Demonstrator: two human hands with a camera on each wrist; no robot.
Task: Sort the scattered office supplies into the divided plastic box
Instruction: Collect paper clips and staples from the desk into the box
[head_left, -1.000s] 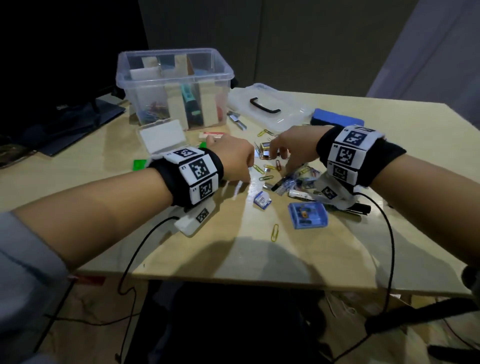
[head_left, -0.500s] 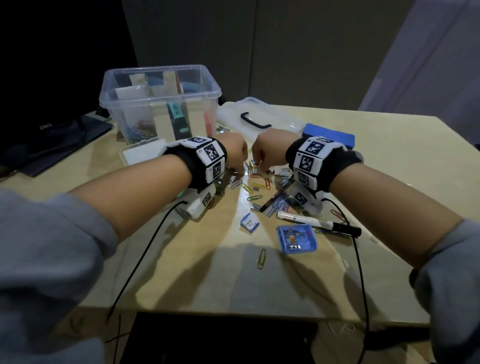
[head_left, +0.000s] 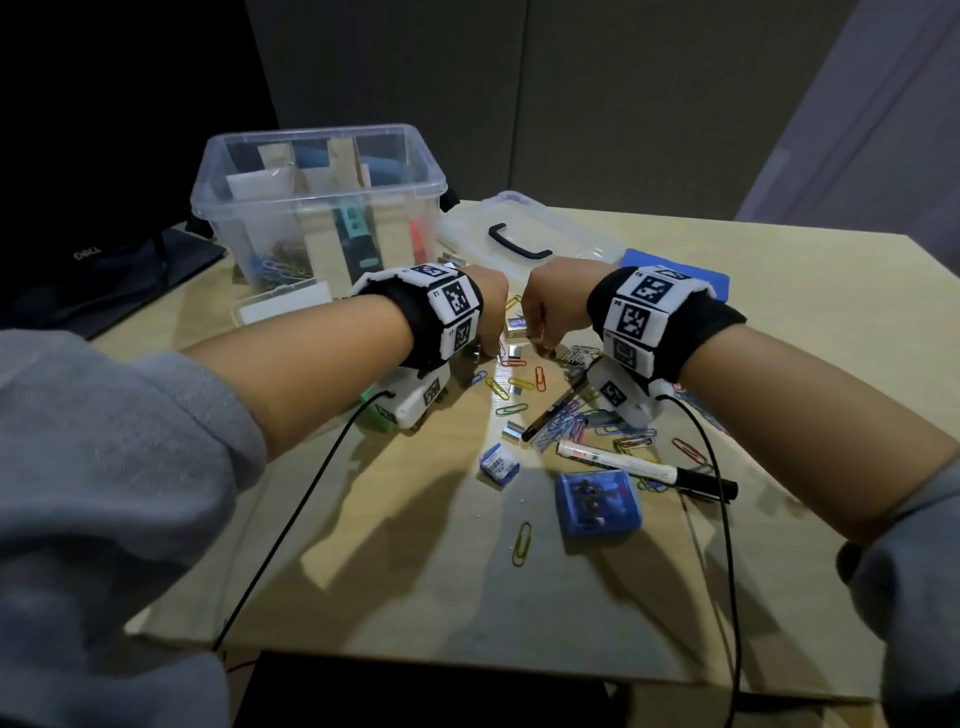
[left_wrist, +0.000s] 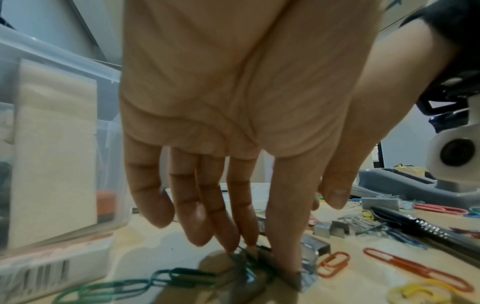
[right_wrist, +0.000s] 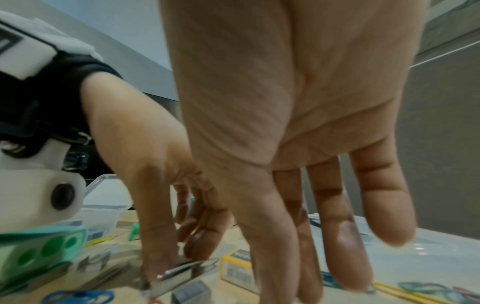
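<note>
A pale wooden table (head_left: 779, 322) stands before dark grey wall panels. The clear divided plastic box (head_left: 322, 208) sits at eleven o'clock. The left hand (head_left: 485, 306) pinches a silver staple strip (left_wrist: 291, 275); right hand (head_left: 550, 306), fingers extended downward, reaches among scattered coloured paper clips (head_left: 540, 376).

Beneath the left hand (left_wrist: 233, 123), blurred fingertips (left_wrist: 228, 242) obscure a metallic item; contact indeterminate. Right hand (right_wrist: 298, 123) fingertips run past the lower edge.

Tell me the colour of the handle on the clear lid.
Black handle, clearest in the head view.
</note>
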